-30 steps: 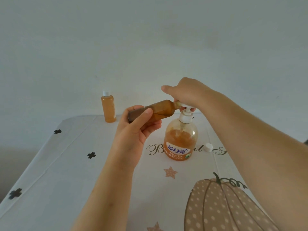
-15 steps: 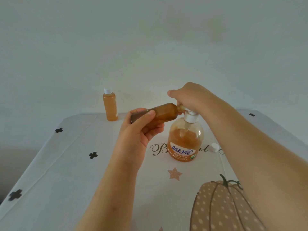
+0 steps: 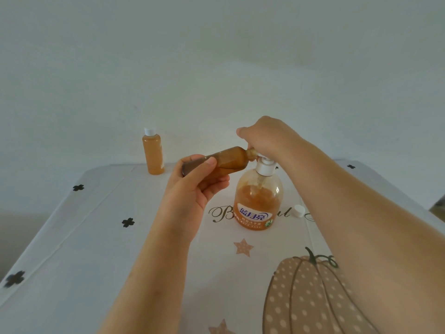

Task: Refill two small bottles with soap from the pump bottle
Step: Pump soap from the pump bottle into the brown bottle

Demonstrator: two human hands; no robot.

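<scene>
The open bottle [image 3: 218,162] lies nearly level in the air, its mouth pressed to the nozzle of the pump bottle [image 3: 258,201], which stands mid-table on the cloth [image 3: 96,237]. The left hand [image 3: 196,189] is wrapped around its base end, thumb on top and fingers curled beneath. The right hand [image 3: 267,138] is closed over the pump head, covering the nozzle, so the seal at the mouth cannot be seen.

It looks close to full. Held this flat, another stroke could push soap back out of the neck and onto the cloth. A hard press could also knock the mouth off the nozzle, or tip the pump bottle, which nothing else steadies.

The loose cap [image 3: 298,210] sits just right of the pump bottle, near the right forearm, which could sweep it off. The capped bottle [image 3: 153,153], full, stands far left, well apart.
</scene>
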